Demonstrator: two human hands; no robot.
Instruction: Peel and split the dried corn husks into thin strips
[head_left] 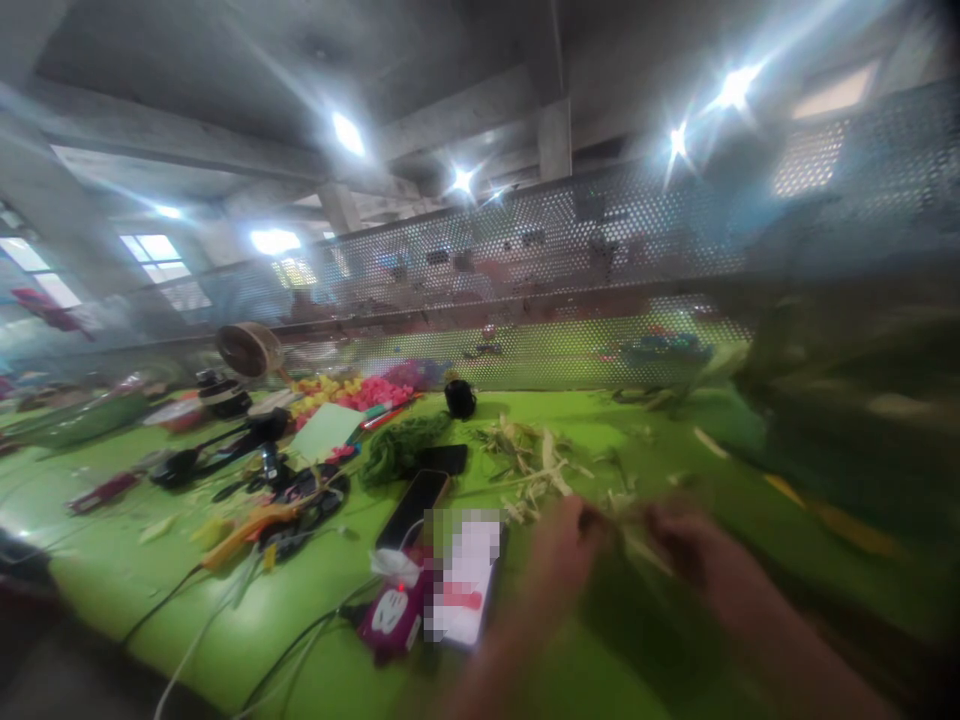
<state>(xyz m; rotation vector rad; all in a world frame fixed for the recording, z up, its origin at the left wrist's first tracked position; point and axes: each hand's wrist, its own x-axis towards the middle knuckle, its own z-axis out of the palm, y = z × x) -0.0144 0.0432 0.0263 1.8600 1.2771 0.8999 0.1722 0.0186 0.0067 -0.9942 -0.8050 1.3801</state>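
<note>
Close together over the right half of the green table (300, 640), my left hand (570, 545) and my right hand (686, 545) are both blurred by motion. Their fingers look curled in. A pale, husk-like strip (643, 548) runs between them, and both hands seem closed on it; its ends are hidden. Just beyond my left hand lies a loose pile of similar pale strips and scraps (551, 465). To the left of that hand is a lit phone (469, 580), partly pixelated.
Left of the lit phone are a purple case (391, 620), a dark phone (416, 505), cables and an orange-handled tool (251, 535). Behind them sit green netting (401, 450) and pink and yellow pieces (382, 392). A perforated screen (525, 260) borders the far edge; a dark bulk (862, 400) stands right.
</note>
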